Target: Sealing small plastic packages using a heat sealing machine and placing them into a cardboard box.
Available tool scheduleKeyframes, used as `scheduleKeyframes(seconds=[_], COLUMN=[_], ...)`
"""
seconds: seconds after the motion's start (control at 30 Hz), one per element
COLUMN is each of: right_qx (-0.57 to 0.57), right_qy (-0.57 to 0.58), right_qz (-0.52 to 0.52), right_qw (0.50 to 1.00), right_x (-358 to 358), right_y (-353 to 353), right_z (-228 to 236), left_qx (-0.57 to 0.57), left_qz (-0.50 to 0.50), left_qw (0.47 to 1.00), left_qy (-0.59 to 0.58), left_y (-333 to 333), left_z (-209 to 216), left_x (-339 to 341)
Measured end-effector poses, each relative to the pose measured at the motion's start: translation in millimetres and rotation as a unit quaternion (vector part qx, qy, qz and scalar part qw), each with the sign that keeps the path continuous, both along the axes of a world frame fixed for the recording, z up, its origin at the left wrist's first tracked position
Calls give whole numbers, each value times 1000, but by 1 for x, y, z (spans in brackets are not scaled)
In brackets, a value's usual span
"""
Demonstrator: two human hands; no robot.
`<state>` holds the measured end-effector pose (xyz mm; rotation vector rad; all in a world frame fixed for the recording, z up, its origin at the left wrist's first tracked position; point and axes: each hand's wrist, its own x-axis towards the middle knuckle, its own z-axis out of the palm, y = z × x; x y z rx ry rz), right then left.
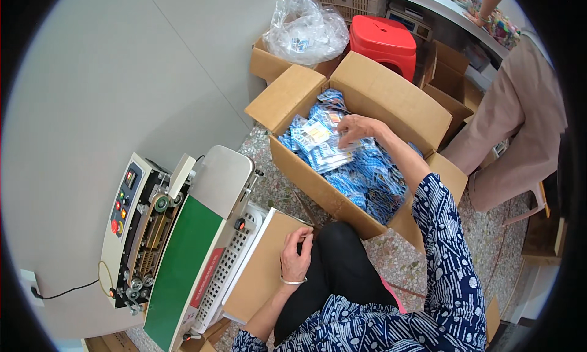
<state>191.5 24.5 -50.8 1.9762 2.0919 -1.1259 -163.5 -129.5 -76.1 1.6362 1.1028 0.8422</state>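
Note:
My right hand [358,130] reaches into a large open cardboard box [318,193]. Its bent fingers are apart, just over or touching a heap of small blue-and-white printed packets [367,184]. Beside the fingertips lie flat packets with clear windows [317,134], pale yellow or orange inside. My left hand [296,255], with a bangle at the wrist, rests by my knee at the edge of a brown cardboard sheet [260,263]. Its fingers curl in toward the thumb, and nothing shows in them.
On the left stands a sealing machine with a green conveyor belt [186,260] and a control panel [125,196]. Behind the box are a red stool [384,43] and a clear plastic bag [306,34]. Another person [520,113] stands at right, hand on a white table [449,10].

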Motion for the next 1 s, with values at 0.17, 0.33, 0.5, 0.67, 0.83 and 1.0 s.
scheduleKeyframes(seconds=[0.17, 0.33, 0.5, 0.67, 0.83, 1.0], right_qx=[338, 114, 87, 111, 339, 305], right_qy=[-65, 286, 484, 441, 167, 42], right_qz=[12, -114, -146, -34, -68, 28], right_qw=[939, 945, 859, 890, 924, 951], right_x=[18, 20, -27, -65, -6, -25], right_y=[-23, -30, -43, -38, 0, 30], right_z=[-18, 17, 53, 50, -6, -41], left_qx=[43, 17, -104, -126, -119, -80], left_qz=[-27, -65, -68, -33, 65, 43], left_qw=[997, 993, 954, 968, 963, 963], left_qy=[-62, -102, -271, -216, -233, -255], left_y=[37, 67, 84, 98, 86, 76], left_z=[16, 26, 31, 21, 20, 2], left_x=[41, 83, 125, 100, 59, 22])
